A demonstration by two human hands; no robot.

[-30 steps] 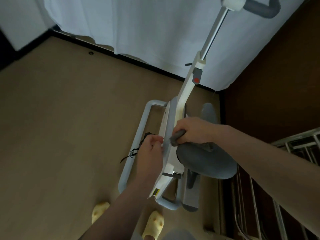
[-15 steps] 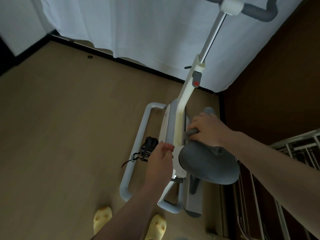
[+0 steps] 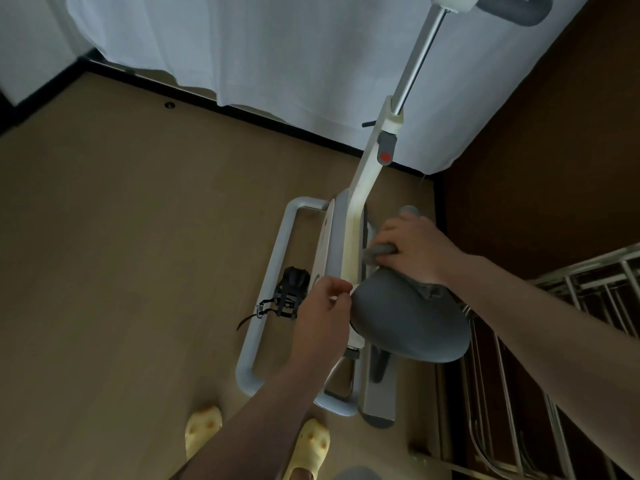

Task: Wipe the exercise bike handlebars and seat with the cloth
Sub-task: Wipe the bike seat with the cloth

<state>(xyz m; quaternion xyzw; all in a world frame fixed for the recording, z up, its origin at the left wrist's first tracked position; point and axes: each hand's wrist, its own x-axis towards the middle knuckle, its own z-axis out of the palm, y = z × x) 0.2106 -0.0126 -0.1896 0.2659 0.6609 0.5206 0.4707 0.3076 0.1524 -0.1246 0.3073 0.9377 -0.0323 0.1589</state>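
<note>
Looking down from head height, we see a white folding exercise bike (image 3: 349, 233) standing on a tan floor (image 3: 121, 254) beside a white curtain (image 3: 259, 53). The right hand (image 3: 412, 247) is curled around a bunched grey cloth (image 3: 377, 252), holding it at the front end of the grey seat (image 3: 405, 320), next to the bike's white frame; a loose fold of the cloth lies on the seat under the wrist. The left hand (image 3: 323, 313) sits at the seat's left edge with fingers bent, thumb and fingertips pinched against the white frame just beside the seat nose. The grey handlebars (image 3: 516, 10) show at the top of the chrome post, well apart from both hands. A black pedal (image 3: 291, 289) with a strap juts left. Yellow slippers (image 3: 204, 427) stand below, and a metal rack (image 3: 595, 306) is at the right.
</note>
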